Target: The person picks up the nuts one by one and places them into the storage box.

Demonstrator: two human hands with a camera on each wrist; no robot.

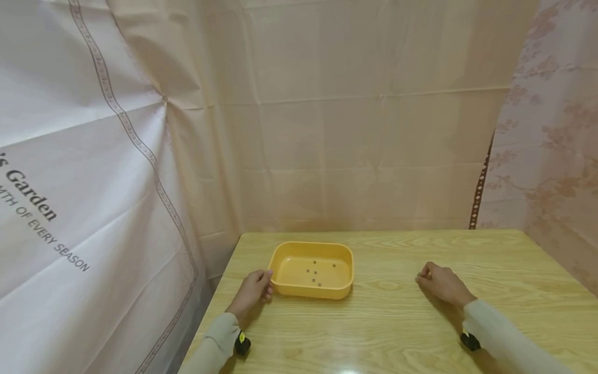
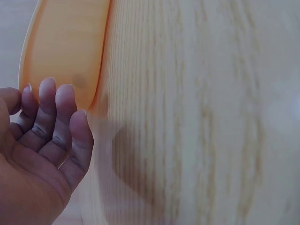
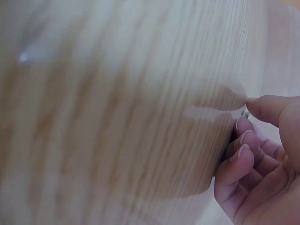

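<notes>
A yellow rectangular tray (image 1: 310,292) rests on the left part of the table. Several tiny grey pieces (image 1: 315,272) lie scattered over its floor. My left hand (image 1: 254,291) pinches the tray's left rim between thumb and index finger, and the other fingers curl beside the tray wall (image 2: 68,47) in the left wrist view. Off to the right, low over the table, is my right hand (image 1: 444,283). Its thumb and fingertips come together around a tiny grey, metal-looking piece (image 3: 244,114), mostly hidden by the fingers.
The light wood-grain table (image 1: 383,322) has its far edge against a hanging beige cloth (image 1: 364,130). A printed white cloth (image 1: 93,182) hangs on the left, and a flowered cloth (image 1: 556,156) on the right. Each wrist wears a black band.
</notes>
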